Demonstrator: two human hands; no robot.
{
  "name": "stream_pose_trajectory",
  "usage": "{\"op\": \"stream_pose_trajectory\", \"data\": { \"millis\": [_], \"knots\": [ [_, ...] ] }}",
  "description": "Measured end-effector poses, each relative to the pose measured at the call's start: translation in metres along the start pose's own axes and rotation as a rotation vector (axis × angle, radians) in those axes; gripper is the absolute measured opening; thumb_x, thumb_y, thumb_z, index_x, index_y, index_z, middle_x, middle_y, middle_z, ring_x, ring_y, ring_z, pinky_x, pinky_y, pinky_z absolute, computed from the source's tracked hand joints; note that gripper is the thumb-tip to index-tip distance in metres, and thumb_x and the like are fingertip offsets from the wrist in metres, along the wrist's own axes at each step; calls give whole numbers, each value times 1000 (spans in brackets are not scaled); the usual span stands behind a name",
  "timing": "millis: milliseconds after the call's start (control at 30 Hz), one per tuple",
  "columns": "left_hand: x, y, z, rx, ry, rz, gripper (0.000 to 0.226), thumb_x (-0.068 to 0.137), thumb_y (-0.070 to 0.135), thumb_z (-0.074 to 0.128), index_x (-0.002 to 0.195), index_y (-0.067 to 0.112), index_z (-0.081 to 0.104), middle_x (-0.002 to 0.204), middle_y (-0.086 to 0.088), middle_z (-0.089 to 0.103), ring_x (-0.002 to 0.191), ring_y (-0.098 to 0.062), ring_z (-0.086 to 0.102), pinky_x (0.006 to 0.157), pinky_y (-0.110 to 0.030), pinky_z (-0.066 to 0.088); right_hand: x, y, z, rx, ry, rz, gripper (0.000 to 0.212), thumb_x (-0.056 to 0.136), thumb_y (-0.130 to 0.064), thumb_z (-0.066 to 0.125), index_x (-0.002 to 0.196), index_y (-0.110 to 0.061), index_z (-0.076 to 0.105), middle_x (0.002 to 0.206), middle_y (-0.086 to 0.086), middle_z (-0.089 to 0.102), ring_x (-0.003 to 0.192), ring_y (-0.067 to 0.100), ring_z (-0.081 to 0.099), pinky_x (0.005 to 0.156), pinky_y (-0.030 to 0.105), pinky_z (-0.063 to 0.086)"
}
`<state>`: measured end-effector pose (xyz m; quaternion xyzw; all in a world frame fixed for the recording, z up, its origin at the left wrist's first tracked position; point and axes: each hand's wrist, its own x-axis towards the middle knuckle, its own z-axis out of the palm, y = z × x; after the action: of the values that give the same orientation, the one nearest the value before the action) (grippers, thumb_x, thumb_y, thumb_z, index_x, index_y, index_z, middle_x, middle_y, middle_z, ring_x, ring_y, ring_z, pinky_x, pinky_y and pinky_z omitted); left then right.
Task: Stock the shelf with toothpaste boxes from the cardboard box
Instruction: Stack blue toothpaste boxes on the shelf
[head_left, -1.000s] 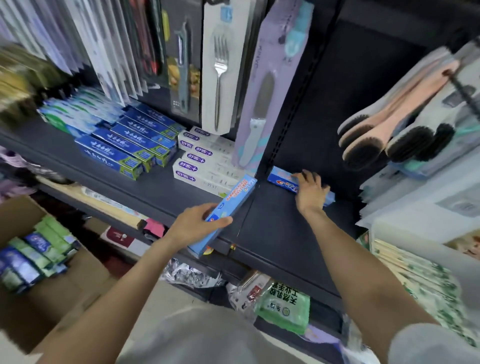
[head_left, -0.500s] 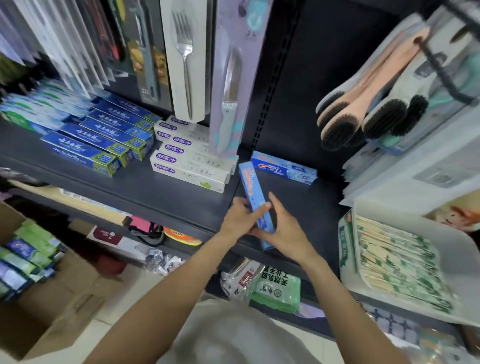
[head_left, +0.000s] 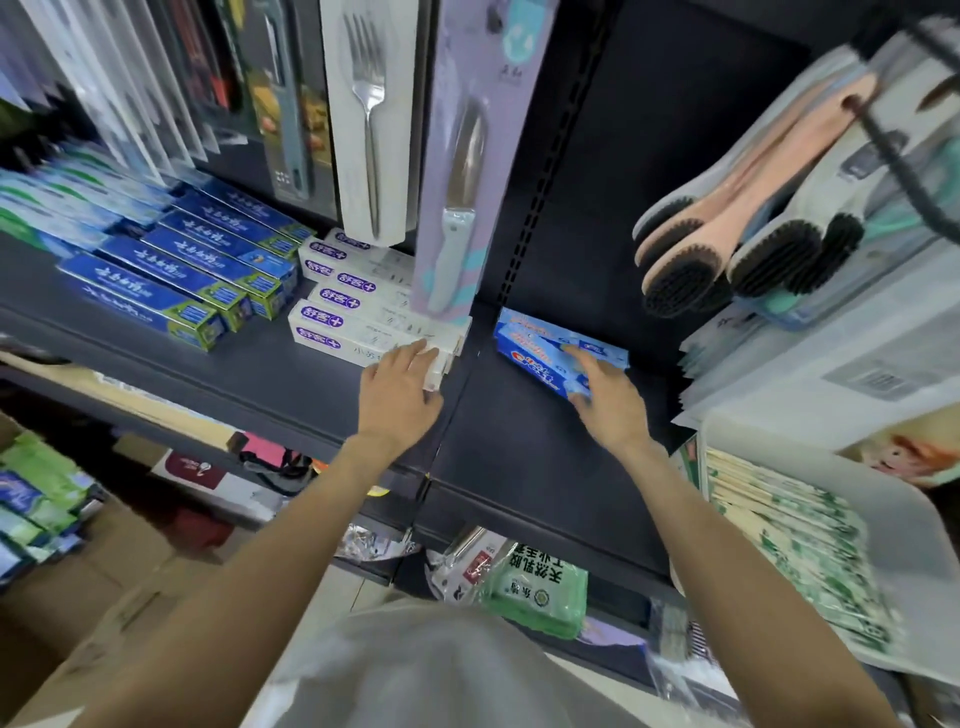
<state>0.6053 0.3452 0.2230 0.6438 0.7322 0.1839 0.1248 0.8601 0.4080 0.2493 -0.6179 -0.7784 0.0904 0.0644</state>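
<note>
Two light blue toothpaste boxes (head_left: 540, 348) lie side by side on the dark shelf (head_left: 519, 447). My right hand (head_left: 605, 400) rests on the right end of the nearer one, fingers spread over it. My left hand (head_left: 400, 389) presses straight fingers against the right end of the front white toothpaste box (head_left: 353, 338), one of several white boxes in a row. Further left lie dark blue toothpaste boxes (head_left: 171, 275). The cardboard box (head_left: 78, 587) sits low at the left with green and blue packs (head_left: 36, 509) inside.
A carded fork (head_left: 369, 119) and a carded knife (head_left: 467, 171) hang above the white boxes. Brushes (head_left: 753, 223) hang at the upper right. A white tray of chopstick packs (head_left: 795, 545) juts out at the right. Bagged goods (head_left: 524, 587) sit under the shelf.
The blue box that both hands held upright now lies on the shelf in front of the first blue one. My left hand moved left to the white boxes. The camera came closer.
</note>
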Motion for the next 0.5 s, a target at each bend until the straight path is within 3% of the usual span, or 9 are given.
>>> {"op": "stream_pose_trajectory", "data": {
  "millis": [100, 267, 367, 500],
  "knots": [
    [4, -8, 0, 107, -75, 36, 57, 91, 30, 51, 145, 23, 33, 154, 5, 28, 141, -17, 22, 113, -41, 17, 23, 4, 15, -327, -56, -106, 65, 89, -2, 48, 144, -32, 31, 146, 9, 37, 130, 34, 35, 106, 44, 28],
    [6, -6, -6, 158, -106, 32, 58, 92, 33, 49, 146, 24, 30, 154, 6, 26, 141, -16, 21, 115, -40, 18, 43, 7, 18, -581, -128, 90, 62, 97, -20, 40, 150, -32, 9, 156, 6, 15, 142, 30, 12, 115, 51, 11],
    [4, -5, -6, 160, -114, 37, 58, 93, 33, 48, 147, 23, 28, 155, 5, 24, 142, -17, 20, 115, -40, 19, 43, 9, 20, -580, -151, 194, 66, 97, -22, 38, 151, -26, -1, 158, 3, 4, 144, 29, 5, 115, 54, 8],
    [1, -6, -7, 176, -161, 40, 61, 94, 32, 45, 149, 23, 21, 157, 6, 16, 144, -16, 13, 116, -40, 15, 28, -4, 35, -430, -164, 63, 67, 100, -32, 33, 150, -16, -10, 160, -2, -4, 147, 22, 0, 117, 49, 7]
  ]
}}
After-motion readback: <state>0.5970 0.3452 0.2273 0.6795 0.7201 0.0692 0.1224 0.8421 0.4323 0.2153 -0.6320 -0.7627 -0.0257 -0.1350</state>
